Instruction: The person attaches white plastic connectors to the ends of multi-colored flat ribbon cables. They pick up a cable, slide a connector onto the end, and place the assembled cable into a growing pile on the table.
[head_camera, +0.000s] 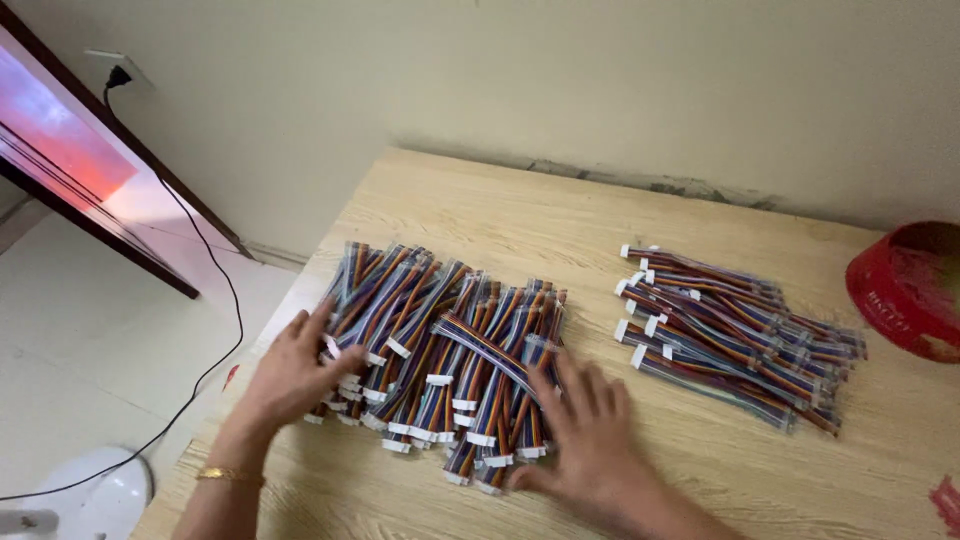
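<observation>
Both hands flat on one item: left hand (295, 370) and right hand (590, 425), fingers spread open, gripping nothing, pressing the sides of the large cable pile (445, 350) at near left of the wooden counter (520, 215). Smaller cable pile (730, 335) lies well apart, right. Red tape roll (905, 285) at far right edge. Step judged: squaring the heap; inward, even pressure needed.
</observation>
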